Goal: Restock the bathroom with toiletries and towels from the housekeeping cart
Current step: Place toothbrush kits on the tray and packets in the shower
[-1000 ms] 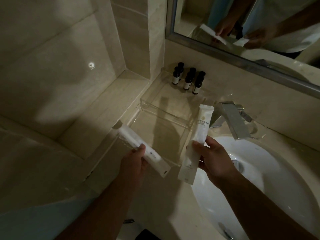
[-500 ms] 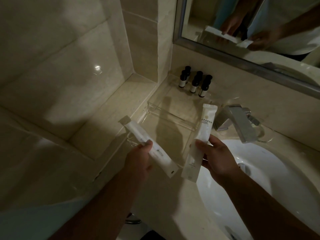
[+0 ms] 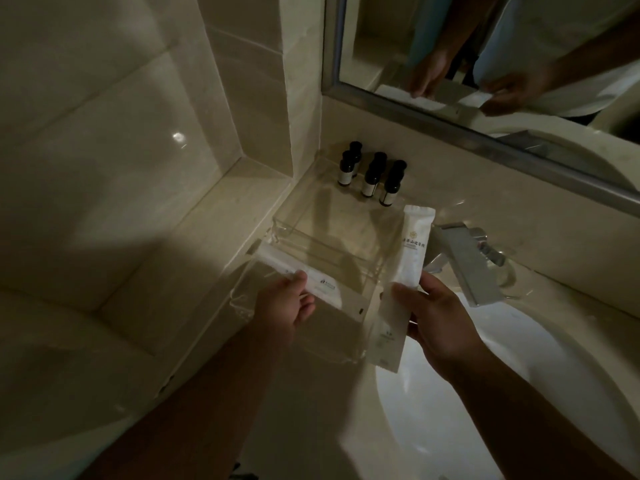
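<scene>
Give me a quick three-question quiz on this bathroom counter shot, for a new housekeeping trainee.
1. How many dark bottles stand below the mirror?
2. True or false: the right hand holds nothing.
3. The faucet is: A) left of the clear tray; B) right of it, over the sink; C) behind the bottles.
Key: 1. four; 2. false, it grips a white packet; 3. B.

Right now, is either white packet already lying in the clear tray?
No: the left hand grips one white packet and the right hand grips the second packet, neither released into the clear tray.
</scene>
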{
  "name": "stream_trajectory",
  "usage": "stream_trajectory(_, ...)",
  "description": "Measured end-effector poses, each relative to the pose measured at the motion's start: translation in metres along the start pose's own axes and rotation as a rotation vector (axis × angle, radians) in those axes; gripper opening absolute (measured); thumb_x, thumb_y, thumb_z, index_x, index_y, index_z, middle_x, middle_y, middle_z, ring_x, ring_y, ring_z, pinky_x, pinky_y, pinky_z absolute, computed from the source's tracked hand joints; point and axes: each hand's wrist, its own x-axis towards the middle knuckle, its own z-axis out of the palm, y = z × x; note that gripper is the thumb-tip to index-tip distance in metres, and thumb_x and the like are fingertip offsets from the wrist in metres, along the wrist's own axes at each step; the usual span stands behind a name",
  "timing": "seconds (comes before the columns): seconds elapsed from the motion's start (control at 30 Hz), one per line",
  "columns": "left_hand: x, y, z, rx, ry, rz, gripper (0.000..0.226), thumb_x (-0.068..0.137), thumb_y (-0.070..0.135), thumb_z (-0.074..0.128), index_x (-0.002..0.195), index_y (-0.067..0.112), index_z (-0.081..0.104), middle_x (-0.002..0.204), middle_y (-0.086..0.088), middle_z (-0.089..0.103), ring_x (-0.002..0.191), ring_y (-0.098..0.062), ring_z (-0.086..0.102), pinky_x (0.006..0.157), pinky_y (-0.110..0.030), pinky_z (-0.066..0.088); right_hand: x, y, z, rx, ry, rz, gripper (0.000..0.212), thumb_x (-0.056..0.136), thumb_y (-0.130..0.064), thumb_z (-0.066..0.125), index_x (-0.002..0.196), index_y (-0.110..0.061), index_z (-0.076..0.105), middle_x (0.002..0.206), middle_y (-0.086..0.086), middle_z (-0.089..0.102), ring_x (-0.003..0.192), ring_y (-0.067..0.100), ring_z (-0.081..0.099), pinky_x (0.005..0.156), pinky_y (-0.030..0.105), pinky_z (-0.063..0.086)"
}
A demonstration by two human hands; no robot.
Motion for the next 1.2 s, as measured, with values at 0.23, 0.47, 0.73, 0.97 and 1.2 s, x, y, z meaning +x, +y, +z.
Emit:
stream_trajectory(0.23,0.035,0.000,0.025,0.058,0.032,-0.041,0.020,0.097,0.014,0.064,0.079,0.004,0.062,0.069,-0.007,0.058,0.061,-0.014,0.057,0.067,-0.028,0.054,0.026,0.000,-0.010,-0.015,-0.006,0.002,0.034,0.099,-0.008,0.052,0.126,-0.025,0.063,0.106,0.003,0.075,0.097,0.025,0.072,0.077,0.042,0.060)
stream_trajectory(0.47,0.048,0.001,0.040,0.186,0.053,-0.005,0.022,0.095,0.011,0.065,0.074,0.005,0.066,0.072,-0.010,0.066,0.068,-0.019,0.062,0.090,-0.042,0.056,0.044,0.007,-0.014,-0.043,-0.021,0.030,0.037,0.099,-0.009,0.051,0.131,-0.025,0.060,0.111,0.003,0.073,0.103,0.027,0.070,0.083,0.048,0.060)
stream_trajectory(0.73,0.058,-0.002,0.039,0.377,0.144,0.066,0.028,0.091,0.023,0.072,0.073,0.002,0.069,0.061,-0.007,0.066,0.056,-0.018,0.062,0.064,-0.032,0.053,0.043,0.009,-0.019,-0.075,-0.006,0.035,0.033,0.100,-0.014,0.054,0.131,-0.022,0.060,0.111,0.003,0.074,0.102,0.026,0.071,0.085,0.052,0.060)
stream_trajectory(0.97,0.043,0.000,0.029,0.572,0.216,0.332,0.033,0.091,0.046,0.067,0.088,0.014,0.073,0.078,-0.004,0.072,0.079,-0.021,0.070,0.075,-0.038,0.059,0.031,0.010,-0.013,-0.164,0.021,0.056,0.017,0.099,-0.019,0.059,0.110,-0.014,0.071,0.102,0.004,0.076,0.096,0.027,0.073,0.090,0.055,0.057)
stream_trajectory(1.2,-0.008,0.007,0.012,0.466,-0.301,0.465,0.024,0.097,0.046,0.055,0.109,0.029,0.068,0.091,0.011,0.072,0.076,0.001,0.065,0.064,-0.017,0.049,0.018,0.008,0.009,-0.417,-0.055,0.009,0.009,0.096,-0.029,0.063,0.100,-0.026,0.072,0.087,-0.003,0.076,0.078,0.015,0.073,0.070,0.035,0.061)
